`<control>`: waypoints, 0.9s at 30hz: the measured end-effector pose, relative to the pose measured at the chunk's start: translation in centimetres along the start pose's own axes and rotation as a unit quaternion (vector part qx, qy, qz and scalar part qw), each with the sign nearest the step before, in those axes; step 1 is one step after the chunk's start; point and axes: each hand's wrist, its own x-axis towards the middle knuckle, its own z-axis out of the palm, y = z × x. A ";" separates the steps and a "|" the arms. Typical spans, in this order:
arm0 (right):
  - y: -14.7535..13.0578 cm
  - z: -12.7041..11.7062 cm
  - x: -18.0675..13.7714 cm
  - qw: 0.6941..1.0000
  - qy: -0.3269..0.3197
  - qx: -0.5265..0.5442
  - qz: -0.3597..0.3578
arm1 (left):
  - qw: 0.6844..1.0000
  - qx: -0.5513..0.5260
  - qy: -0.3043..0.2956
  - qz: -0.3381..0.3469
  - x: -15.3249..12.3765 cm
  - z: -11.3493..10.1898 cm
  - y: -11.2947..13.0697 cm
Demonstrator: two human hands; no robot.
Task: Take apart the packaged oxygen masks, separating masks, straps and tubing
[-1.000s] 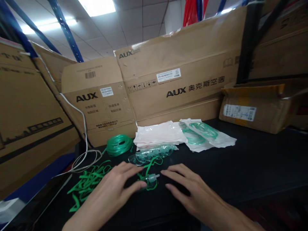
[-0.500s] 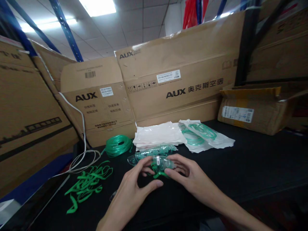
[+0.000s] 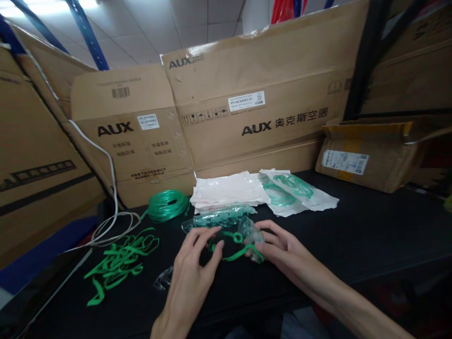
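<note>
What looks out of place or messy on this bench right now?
Green straps lie in a loose tangle at the left of the black table, and a white cable trails onto it. A small clear part sits alone near the left hand.

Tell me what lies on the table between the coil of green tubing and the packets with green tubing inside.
In the head view, a stack of white plastic bags lies between the coil of green tubing and the sealed packets, on the black table.

Black table (image 3: pixel 370 226) backed by stacked AUX cardboard boxes (image 3: pixel 254 99). Blue rack beams (image 3: pixel 86 35) upper left, white tiled ceiling (image 3: pixel 183 23), white cable (image 3: pixel 113 188) trailing down left side.
</note>
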 end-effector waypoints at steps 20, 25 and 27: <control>0.4 -0.2 0.2 0.994 -0.078 -0.077 -0.027 | 0.988 -0.010 -0.148 0.040 -1.0 1.0 0.6; 0.6 -0.3 0.2 0.994 -0.065 -0.082 -0.037 | 0.984 0.038 -0.167 0.055 -0.8 0.8 0.9; 0.7 -0.4 0.2 0.994 -0.060 -0.076 -0.047 | 0.986 0.034 -0.158 0.049 -0.7 0.8 0.9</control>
